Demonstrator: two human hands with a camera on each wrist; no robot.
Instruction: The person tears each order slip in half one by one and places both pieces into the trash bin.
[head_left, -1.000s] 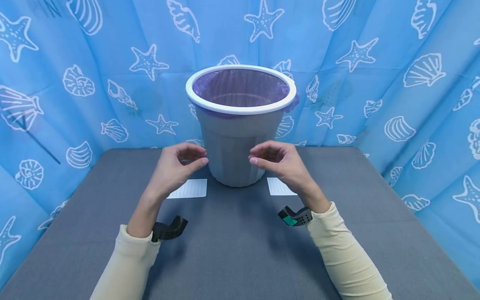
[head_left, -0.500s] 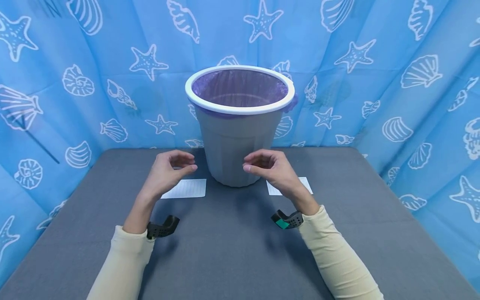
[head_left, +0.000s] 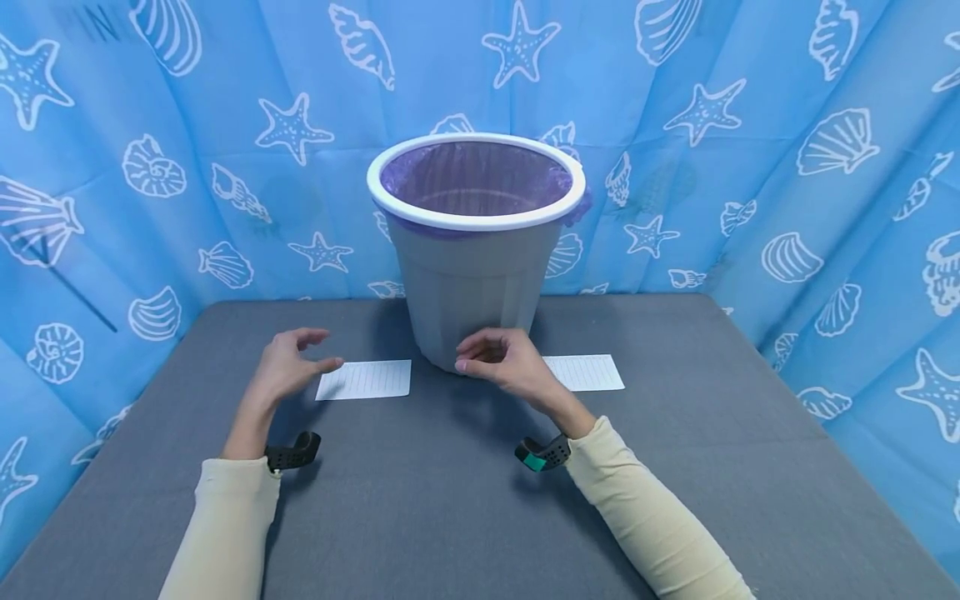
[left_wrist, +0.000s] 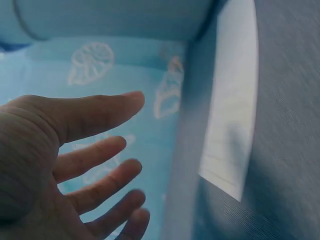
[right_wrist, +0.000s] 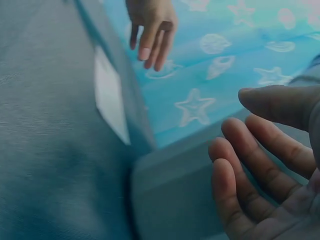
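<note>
Bin [head_left: 468, 292], grey, one: is standing upright at 12 o'clock on the counter [head_left: 450, 517], the dial being read from the counter's middle in the head view. A white rim [head_left: 468, 223] is ringing its mouth; a purple liner [head_left: 450, 179] is covering the inside and bulging out past the rim at the rim's own 3 o'clock.

Left hand [head_left: 285, 367], bare, one: is hanging above the counter at 10 o'clock, fingers spreading apart, thumb standing well away from them and pointing toward the left slip.

Right hand [head_left: 506, 362], bare, one: is hanging before the bin's lower wall, just past 12 o'clock, fingers bending loosely side by side, thumb keeping a gap from their tips. Whether a fingertip is touching the bin cannot be told.

Left slip [head_left: 365, 380], white, ruled: is lying flat at 10 o'clock, between the left hand and the bin.

Right slip [head_left: 585, 372], white, ruled: is lying flat at 2 o'clock, its inner end passing behind the right hand.

Wrist devices, black, two: the left device [head_left: 292, 452] is sitting at the left wrist; the right device [head_left: 546, 454] is showing a green patch.

Cream sleeves [head_left: 652, 500], two: are reaching in from 7 and 5 o'clock.

Curtain [head_left: 420, 50], blue, shells and starfish in white: is hanging behind, sweeping from 9 through 12 to 3 o'clock.
</note>
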